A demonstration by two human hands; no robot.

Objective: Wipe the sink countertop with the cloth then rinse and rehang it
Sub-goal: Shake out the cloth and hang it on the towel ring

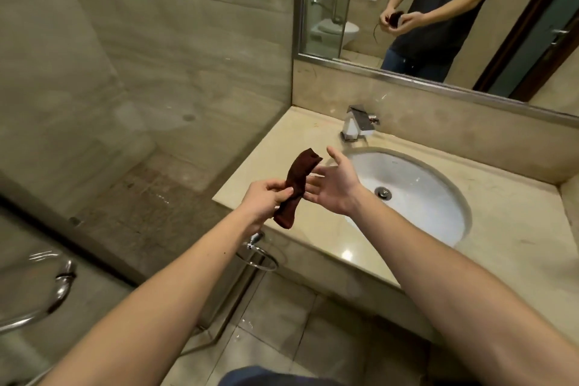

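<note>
A dark brown cloth (297, 185), rolled into a narrow strip, is pinched near its middle by my left hand (266, 197) above the front left corner of the beige marble countertop (282, 147). My right hand (335, 185) is open, palm turned toward the cloth, fingers spread just to its right and touching or almost touching it. The white oval sink basin (432, 197) with its metal drain (383, 192) lies to the right of both hands. A chrome towel ring (260, 255) hangs below the counter's front edge, under my left hand.
A square chrome faucet (357, 124) stands behind the basin. A mirror (438, 9) above the backsplash reflects a person and a toilet. A glass shower panel (94, 103) is on the left, with a chrome bar (47, 298) at lower left. Tiled floor lies below.
</note>
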